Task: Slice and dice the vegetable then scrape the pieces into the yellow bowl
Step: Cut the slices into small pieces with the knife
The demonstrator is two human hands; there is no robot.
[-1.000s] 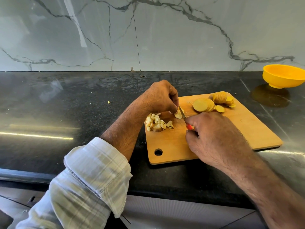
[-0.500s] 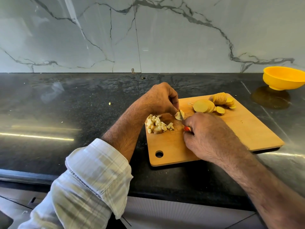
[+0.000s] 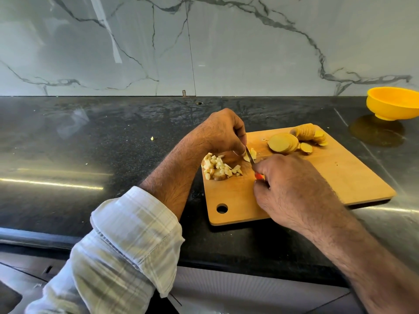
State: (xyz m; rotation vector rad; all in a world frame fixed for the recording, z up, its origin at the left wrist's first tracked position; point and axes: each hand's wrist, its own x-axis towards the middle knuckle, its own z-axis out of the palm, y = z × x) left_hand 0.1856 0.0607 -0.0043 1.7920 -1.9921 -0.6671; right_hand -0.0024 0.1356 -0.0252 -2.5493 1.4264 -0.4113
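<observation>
A wooden cutting board (image 3: 340, 177) lies on the black counter. At its far edge sits a row of round potato slices (image 3: 294, 141). A heap of small diced pieces (image 3: 218, 168) lies at the board's left side. My left hand (image 3: 222, 132) pinches a small potato slice (image 3: 249, 155) against the board. My right hand (image 3: 292, 189) grips a red-handled knife (image 3: 250, 158), its blade down in that slice right beside my left fingertips. The yellow bowl (image 3: 394, 103) stands off the board at the far right.
The marble backsplash (image 3: 204, 41) rises behind the counter. A few stray potato crumbs (image 3: 152, 138) lie on the black counter (image 3: 90, 143) left of the board. The counter's front edge runs just below my forearms.
My right hand and knife have shifted slightly forward into the slice held by my left hand. The piles and bowl stay where they were.
</observation>
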